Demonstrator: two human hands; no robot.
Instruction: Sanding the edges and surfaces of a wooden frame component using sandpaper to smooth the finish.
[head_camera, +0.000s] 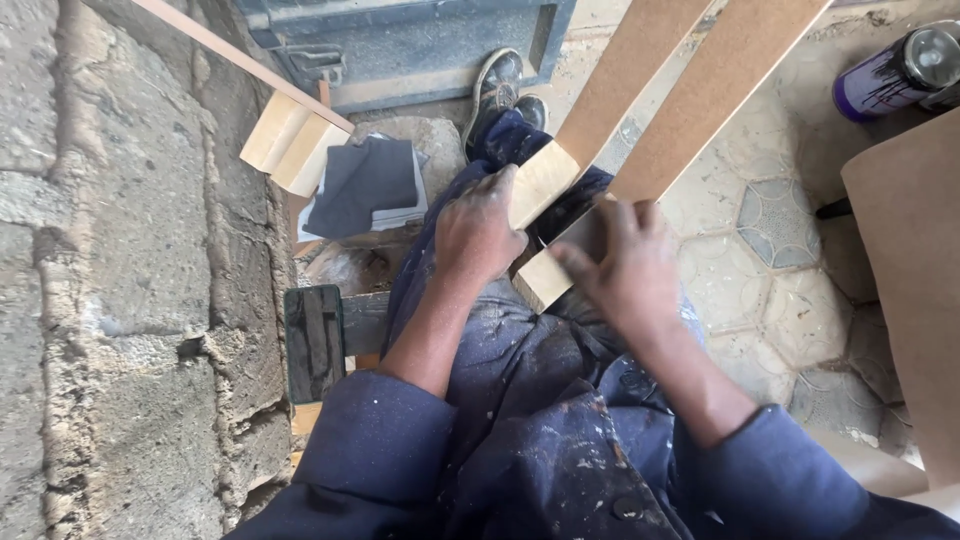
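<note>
rough carpentry workshop: bare block wall (120, 250), wooden boards (690, 90), sandpaper sheets (365, 185), spray can (900, 70), paint-spattered overalls (540, 420).

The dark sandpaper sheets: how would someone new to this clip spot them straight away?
Start at the rough stone wall on the left and go right to the floor beside the person's knee. There, just left of the left hand, lie the sandpaper sheets. They are flat and dark grey, unlike the pale wooden block just above them.

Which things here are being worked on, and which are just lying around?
In hand: left hand and right hand gripping two wooden boards.
Lying about: grey sheets, purple can, wood offcut, brown panel.
</note>
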